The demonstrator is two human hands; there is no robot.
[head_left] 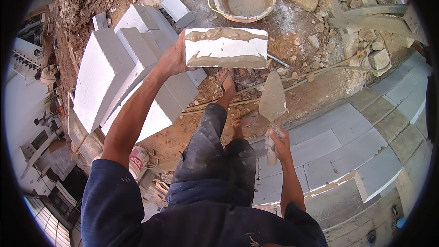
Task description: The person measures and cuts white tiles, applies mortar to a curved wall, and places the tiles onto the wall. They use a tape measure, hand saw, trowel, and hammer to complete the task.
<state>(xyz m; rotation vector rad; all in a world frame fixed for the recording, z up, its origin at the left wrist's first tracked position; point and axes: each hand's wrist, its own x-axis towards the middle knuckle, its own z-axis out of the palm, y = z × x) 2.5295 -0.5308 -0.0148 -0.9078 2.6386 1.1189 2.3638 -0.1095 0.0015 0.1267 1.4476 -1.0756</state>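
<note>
My left hand grips a white lightweight block by its left end and holds it up in front of me. Two strips of wet grey mortar run along the block's long edges, with bare white between them. In my right hand is a trowel, its handle wrapped by my fingers and its blade pointing away from me. Mortar smears the blade. The trowel is apart from the block, below and to the right of it. My left fingertips behind the block are hidden.
Stacked white blocks stand on the left. A bucket of mortar sits on the dirt ahead. To my right runs a block wall. A hose and rubble lie across the ground, and a smaller bucket is near my left side.
</note>
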